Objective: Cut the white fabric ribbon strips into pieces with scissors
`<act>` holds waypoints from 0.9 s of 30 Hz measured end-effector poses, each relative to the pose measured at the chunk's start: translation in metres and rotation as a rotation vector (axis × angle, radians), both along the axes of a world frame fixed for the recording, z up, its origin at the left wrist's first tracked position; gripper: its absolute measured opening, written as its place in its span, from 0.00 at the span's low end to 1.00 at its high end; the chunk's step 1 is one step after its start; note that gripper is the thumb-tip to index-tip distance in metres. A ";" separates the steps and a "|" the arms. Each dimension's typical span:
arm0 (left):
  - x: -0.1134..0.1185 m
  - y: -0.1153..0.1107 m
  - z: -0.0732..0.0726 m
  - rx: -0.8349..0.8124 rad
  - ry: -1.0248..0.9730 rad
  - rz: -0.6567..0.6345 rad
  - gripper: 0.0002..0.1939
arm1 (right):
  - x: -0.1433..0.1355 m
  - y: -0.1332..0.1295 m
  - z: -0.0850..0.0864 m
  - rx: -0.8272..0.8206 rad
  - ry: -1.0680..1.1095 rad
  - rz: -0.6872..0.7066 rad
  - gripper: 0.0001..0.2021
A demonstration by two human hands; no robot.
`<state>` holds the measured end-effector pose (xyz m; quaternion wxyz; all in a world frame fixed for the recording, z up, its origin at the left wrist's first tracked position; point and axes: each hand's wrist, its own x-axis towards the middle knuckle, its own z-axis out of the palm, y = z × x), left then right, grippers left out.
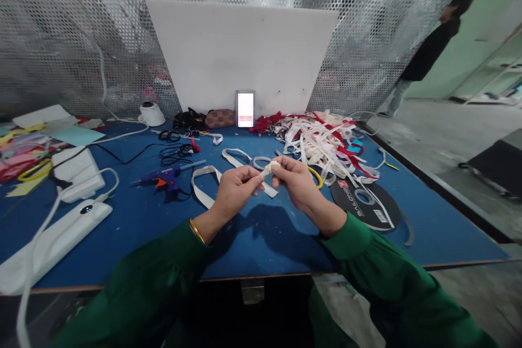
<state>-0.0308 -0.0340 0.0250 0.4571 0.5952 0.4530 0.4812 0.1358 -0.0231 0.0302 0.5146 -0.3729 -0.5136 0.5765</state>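
Above the middle of the blue table, my left hand (pixel 237 190) and my right hand (pixel 297 182) meet at a small cream ribbon piece (pixel 270 167) that looks folded or gathered. Fingers and thumb of each hand pinch it, the right at its bunched end and the left at its lower end. A white ribbon strip (pixel 204 187) runs loosely over the table behind my left hand, and part of it is hidden by the hands. Left of that lies a blue glue gun (pixel 165 178) with an orange trigger. Yellow scissor handles (pixel 315 176) show partly behind my right hand.
A black ribbon reel (pixel 369 204) lies at right, below a heap of white and red ribbons (pixel 322 138). A lit phone (pixel 245 110) leans against a white board (pixel 244 54). White power strips (pixel 61 244) and cables occupy the left. A person (pixel 432 49) stands beyond the mesh.
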 end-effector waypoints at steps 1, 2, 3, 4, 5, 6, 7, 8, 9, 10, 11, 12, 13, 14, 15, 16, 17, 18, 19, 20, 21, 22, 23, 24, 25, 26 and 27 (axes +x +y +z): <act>0.000 -0.001 0.001 -0.015 -0.031 -0.031 0.11 | 0.001 0.000 0.000 -0.047 0.039 0.018 0.16; 0.000 -0.001 0.002 -0.038 -0.065 -0.057 0.11 | 0.001 0.001 -0.001 -0.087 0.070 0.032 0.16; 0.001 -0.001 0.003 -0.062 -0.095 -0.079 0.10 | 0.002 0.002 -0.002 -0.119 0.092 0.043 0.17; 0.001 -0.002 0.003 -0.083 -0.117 -0.105 0.10 | 0.003 0.003 -0.002 -0.143 0.107 0.050 0.17; 0.001 -0.002 0.004 -0.100 -0.131 -0.134 0.10 | 0.004 0.004 -0.003 -0.158 0.117 0.051 0.17; 0.001 -0.002 0.004 -0.111 -0.139 -0.161 0.10 | 0.005 0.005 -0.004 -0.163 0.122 0.044 0.17; 0.001 -0.003 0.005 -0.116 -0.142 -0.183 0.10 | 0.005 0.006 -0.004 -0.160 0.122 0.033 0.17; 0.001 -0.003 0.005 -0.116 -0.141 -0.193 0.10 | 0.006 0.007 -0.004 -0.149 0.118 0.019 0.17; 0.001 -0.004 0.005 -0.114 -0.138 -0.190 0.10 | 0.006 0.007 -0.004 -0.134 0.110 0.006 0.17; 0.001 -0.004 0.005 -0.111 -0.137 -0.179 0.10 | 0.005 0.006 -0.003 -0.116 0.099 -0.003 0.17; 0.002 -0.004 0.005 -0.110 -0.136 -0.166 0.11 | 0.005 0.006 -0.003 -0.098 0.083 -0.007 0.17; 0.002 -0.004 0.004 -0.109 -0.130 -0.151 0.11 | 0.004 0.005 -0.003 -0.081 0.062 -0.008 0.17; 0.002 -0.004 0.003 -0.109 -0.117 -0.136 0.12 | 0.003 0.004 -0.003 -0.064 0.037 -0.011 0.17; 0.002 -0.003 0.002 -0.108 -0.096 -0.119 0.13 | 0.001 0.003 -0.003 -0.048 0.009 -0.013 0.17; 0.002 -0.003 0.001 -0.103 -0.069 -0.101 0.14 | 0.000 0.001 -0.003 -0.029 -0.018 -0.018 0.16; 0.003 -0.002 0.000 -0.094 -0.039 -0.079 0.15 | -0.002 0.001 -0.003 -0.005 -0.047 -0.026 0.16; 0.003 -0.001 -0.001 -0.083 -0.015 -0.058 0.15 | -0.002 0.000 -0.003 0.022 -0.075 -0.038 0.16; 0.003 -0.001 -0.002 -0.073 -0.001 -0.045 0.16 | -0.003 -0.001 -0.003 0.048 -0.097 -0.051 0.16; 0.003 0.000 -0.002 -0.068 -0.001 -0.042 0.15 | -0.003 -0.001 -0.004 0.060 -0.108 -0.057 0.15; 0.003 0.000 -0.002 -0.068 -0.013 -0.047 0.15 | -0.003 -0.001 -0.004 0.055 -0.104 -0.052 0.15; 0.003 0.000 -0.001 -0.072 -0.032 -0.061 0.14 | -0.002 -0.001 -0.004 0.032 -0.083 -0.038 0.15; 0.003 0.000 0.000 -0.080 -0.055 -0.080 0.14 | -0.001 -0.001 -0.004 -0.005 -0.051 -0.013 0.16; 0.003 0.000 0.001 -0.088 -0.080 -0.104 0.14 | 0.000 0.000 -0.004 -0.047 -0.013 0.014 0.16; 0.003 -0.001 0.002 -0.096 -0.103 -0.130 0.14 | 0.001 0.000 -0.004 -0.085 0.022 0.038 0.16; 0.002 -0.001 0.003 -0.105 -0.121 -0.156 0.14 | 0.002 0.001 -0.004 -0.116 0.047 0.056 0.17; 0.002 -0.001 0.004 -0.117 -0.132 -0.179 0.14 | 0.002 0.002 -0.005 -0.138 0.064 0.064 0.17; 0.002 -0.001 0.004 -0.131 -0.136 -0.197 0.14 | 0.003 0.003 -0.005 -0.155 0.075 0.069 0.16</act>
